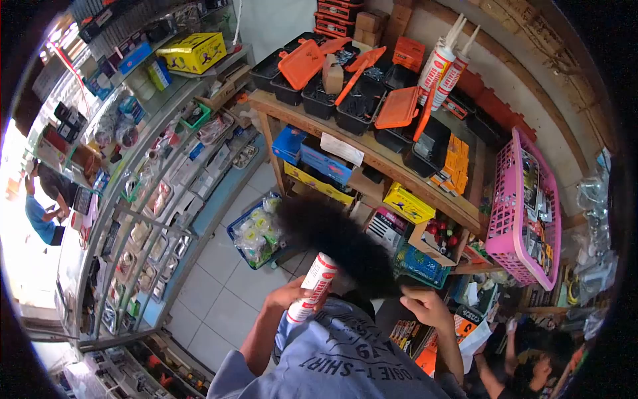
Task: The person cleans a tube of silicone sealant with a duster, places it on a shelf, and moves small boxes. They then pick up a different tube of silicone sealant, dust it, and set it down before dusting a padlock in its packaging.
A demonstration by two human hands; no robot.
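Note:
A white sealant cartridge (314, 287) with red lettering stands tilted in front of my chest. My left hand (292, 297) is closed around its lower half. My right hand (430, 309) is off to the right of the cartridge, thumb held apart, with nothing visible in it; some of its fingers are hard to make out. More sealant cartridges (438, 73) with nozzles stand upright on the wooden table (425, 174), beyond both hands. A dark fuzzy shape (342, 246) covers part of the view ahead of the held cartridge.
Black boxes with orange lids (299, 64) line the table. A pink basket (508, 233) is at its right end. On the floor sits a blue crate (232, 229) of bagged goods. A glass display counter (136, 219) curves along the left. Another person (531, 372) is at lower right.

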